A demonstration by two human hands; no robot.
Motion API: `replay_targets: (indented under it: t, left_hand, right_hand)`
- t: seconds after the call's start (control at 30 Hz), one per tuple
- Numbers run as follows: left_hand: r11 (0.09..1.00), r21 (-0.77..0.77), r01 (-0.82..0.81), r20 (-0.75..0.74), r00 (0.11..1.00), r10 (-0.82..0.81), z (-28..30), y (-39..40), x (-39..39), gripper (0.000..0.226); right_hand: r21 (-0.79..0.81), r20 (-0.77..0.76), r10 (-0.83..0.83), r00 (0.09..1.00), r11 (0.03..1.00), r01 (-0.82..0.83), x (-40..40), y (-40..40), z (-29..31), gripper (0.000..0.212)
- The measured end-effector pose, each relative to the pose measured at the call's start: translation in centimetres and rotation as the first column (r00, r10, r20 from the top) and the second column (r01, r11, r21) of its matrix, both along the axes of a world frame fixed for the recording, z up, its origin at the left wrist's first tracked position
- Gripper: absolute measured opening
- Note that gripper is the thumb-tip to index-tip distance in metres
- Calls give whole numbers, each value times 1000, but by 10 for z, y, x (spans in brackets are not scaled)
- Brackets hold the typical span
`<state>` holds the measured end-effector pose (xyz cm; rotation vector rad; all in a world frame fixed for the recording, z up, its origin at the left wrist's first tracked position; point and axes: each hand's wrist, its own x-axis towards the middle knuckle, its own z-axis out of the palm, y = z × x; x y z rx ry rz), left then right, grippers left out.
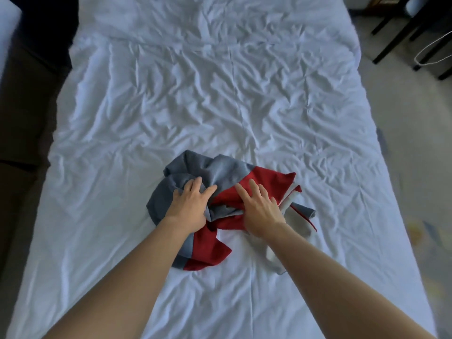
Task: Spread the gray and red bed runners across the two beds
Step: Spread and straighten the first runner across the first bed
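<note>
Gray folds of the bunched bed runner [220, 204] are gathered under the curled fingers of the left hand [189, 205], whose thumb reaches right toward the red part; the cloth appears pinched there, though how firmly cannot be told. On the red panel, just to the right, the right hand [260, 210] is laid with its fingers straight and spread, pressing down and not closed round anything.

Only one gray and red runner is seen, crumpled in a heap on the near middle of the bed [244, 106], with a red flap trailing toward the near edge and a pale underside showing at the right, beneath the right forearm. All round it the white sheet is wrinkled, and nothing has been laid flat yet. At the far left a strip of a second bed [7, 28] is visible, and dark chair legs [401, 30] stand on the floor at the far right.

By these signs, the opening step is judged to be in hand: the heap is being sorted. An edge or corner needs to be found next, so that the cloth can be drawn apart sideways across the bed.
</note>
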<state>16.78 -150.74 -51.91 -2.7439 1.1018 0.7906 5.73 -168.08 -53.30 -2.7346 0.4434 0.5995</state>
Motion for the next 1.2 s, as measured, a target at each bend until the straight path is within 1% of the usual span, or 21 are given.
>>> replay_targets:
  t: [0.17,0.27,0.4,0.53,0.73,0.87,0.97,1.03,1.2]
  left_hand:
    - [993,-107,58,19,998,-56,79,-39,4,78]
    - [971,-183,151,32,988,-148,118,-66,-9,72]
    - [944,-187,271,73,962,-262,155,-105,-45,67]
    - [881,-215,421,79,907,-414,188,-155,-115,65]
    - [727,-227,648,96,758,-646,213,-228,-267,71]
    - [599,-244,763,123,637,-761,221,-262,-393,70]
    - [504,-270,820,119,548,-828,222,-278,-496,72]
    - [428,-281,859,121,475,-872,223,-289,-564,72]
    - [208,-251,945,146,249,-957,224,-309,-716,73]
  right_hand:
    - [-12,121,-102,987,995,104,-12,-21,80,75]
    - [-36,147,-185,972,981,192,-37,-35,119,70]
    - [-73,169,-295,940,948,311,-94,-56,156,65]
    - [-135,183,-430,884,880,456,-184,-83,189,62]
    - [-179,217,-651,728,706,685,-355,-107,223,58]
    - [-194,226,-769,598,566,801,-492,-102,231,60]
    - [-212,198,-832,518,479,852,-599,-91,231,66]
    - [-211,194,-872,449,410,887,-666,-82,230,69]
    - [-203,194,-951,241,202,958,-806,-56,221,64]
